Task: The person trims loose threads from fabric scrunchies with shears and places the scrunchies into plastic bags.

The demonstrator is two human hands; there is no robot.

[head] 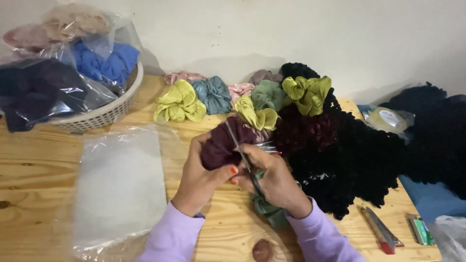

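Maroon scrunchie (224,145), soft and light, sits at table centre, pinched at its 8 o'clock edge by left hand (199,177); right hand (272,177) fingers closed on scissors (242,157); I'd grip bunched fabric.

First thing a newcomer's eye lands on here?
Centre frame, the left hand grips a dark maroon scrunchie while the right hand works a thin metal tool against it. Behind sits a row of yellow-green scrunchies, and a big pile of black scrunchies fills the right.
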